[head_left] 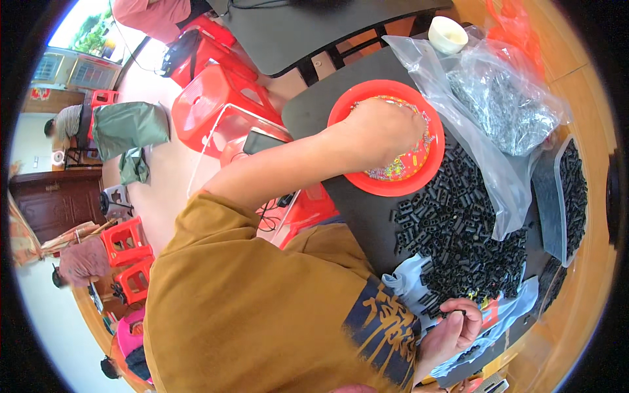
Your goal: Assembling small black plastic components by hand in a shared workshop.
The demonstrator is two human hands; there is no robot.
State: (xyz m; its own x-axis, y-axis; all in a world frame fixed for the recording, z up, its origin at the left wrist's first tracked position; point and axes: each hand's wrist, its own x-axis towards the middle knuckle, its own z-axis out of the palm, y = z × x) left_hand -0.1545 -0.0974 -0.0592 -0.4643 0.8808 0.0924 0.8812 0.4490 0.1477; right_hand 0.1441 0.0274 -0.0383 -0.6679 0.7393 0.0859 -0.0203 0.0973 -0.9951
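Left hand (386,128) rests curled in red plate (429,171), upper centre, grip unclear; right hand (458,324), lower right, pinches black part (458,312) beside black pile (458,229).

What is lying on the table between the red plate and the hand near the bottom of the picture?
In the head view, a heap of small black plastic parts covers the dark table between the red plate and the right hand.
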